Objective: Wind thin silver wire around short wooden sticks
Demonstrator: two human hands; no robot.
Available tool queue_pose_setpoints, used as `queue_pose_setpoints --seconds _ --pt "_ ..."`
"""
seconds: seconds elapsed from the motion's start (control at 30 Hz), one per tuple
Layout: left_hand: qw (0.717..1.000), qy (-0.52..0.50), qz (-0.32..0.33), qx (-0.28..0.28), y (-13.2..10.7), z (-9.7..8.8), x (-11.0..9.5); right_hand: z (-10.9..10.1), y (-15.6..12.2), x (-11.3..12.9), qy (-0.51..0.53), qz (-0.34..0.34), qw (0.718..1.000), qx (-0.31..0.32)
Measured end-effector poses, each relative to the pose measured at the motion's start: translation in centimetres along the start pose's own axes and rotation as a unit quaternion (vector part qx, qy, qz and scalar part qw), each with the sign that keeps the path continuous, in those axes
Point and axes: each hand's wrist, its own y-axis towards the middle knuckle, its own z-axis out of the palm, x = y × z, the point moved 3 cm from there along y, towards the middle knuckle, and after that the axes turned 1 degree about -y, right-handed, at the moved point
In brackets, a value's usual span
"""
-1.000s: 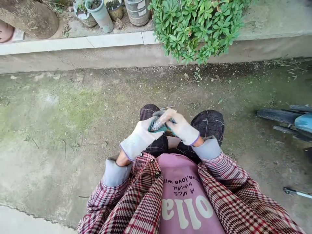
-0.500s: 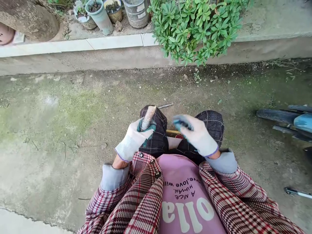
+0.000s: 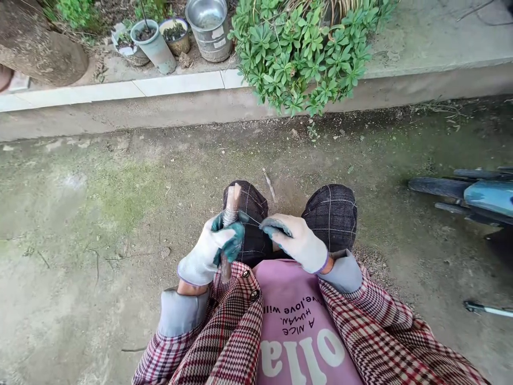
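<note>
In the head view, my left hand [image 3: 206,251], in a white glove with green-coated fingers, is wrapped round a short brown wooden stick [image 3: 233,197]. The stick stands almost lengthwise in my view, its lower end showing below my palm. Thin silvery wire [image 3: 230,216] is wound round its middle, just above my fingers. A loose strand of the wire [image 3: 252,219] runs from the stick towards my right. My right hand [image 3: 298,240], gloved alike, has its fingers closed at the far end of that strand, over the space between my knees. Its fingertips are partly hidden.
A thin twig [image 3: 270,185] lies on the ground ahead of my knees. Beyond is a low ledge [image 3: 180,83] with a metal bucket [image 3: 208,32], several pots and a leafy bush [image 3: 296,59]. A blue wheeled vehicle [image 3: 487,195] stands at right.
The stick has turned more upright and its lower end has come into view. My right hand has moved left, closer to the stick, and the wire strand now shows. My view has shifted slightly.
</note>
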Motion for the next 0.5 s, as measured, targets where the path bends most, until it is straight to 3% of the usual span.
queue_pose_setpoints --seconds 0.1,0.17,0.23,0.3,0.37,0.43,0.5 --pt "0.999 -0.030 -0.031 -0.013 1.3 0.0 1.7 -0.3 -1.4 -0.1 -0.047 0.015 0.999 0.015" --pt "0.996 0.076 -0.011 -0.042 2.2 0.3 2.8 -0.3 -1.9 0.5 -0.098 0.014 0.994 0.051" --pt "0.971 0.236 0.025 -0.035 2.8 1.2 3.9 -0.7 -1.7 1.3 -0.164 -0.001 0.981 0.101" --pt "0.922 0.387 0.029 0.013 2.8 2.2 4.8 -1.8 -1.1 1.6 -0.223 -0.012 0.965 0.141" --pt "0.886 0.451 0.018 0.109 2.1 3.1 5.2 -3.5 -0.1 1.0 -0.236 0.003 0.959 0.157" --pt "0.889 0.412 0.028 0.196 0.9 3.7 4.4 -4.7 0.7 -0.4 -0.188 0.041 0.970 0.152" --pt "0.922 0.330 0.041 0.199 0.2 3.5 2.9 -4.9 0.8 -1.7 -0.130 0.077 0.980 0.129"
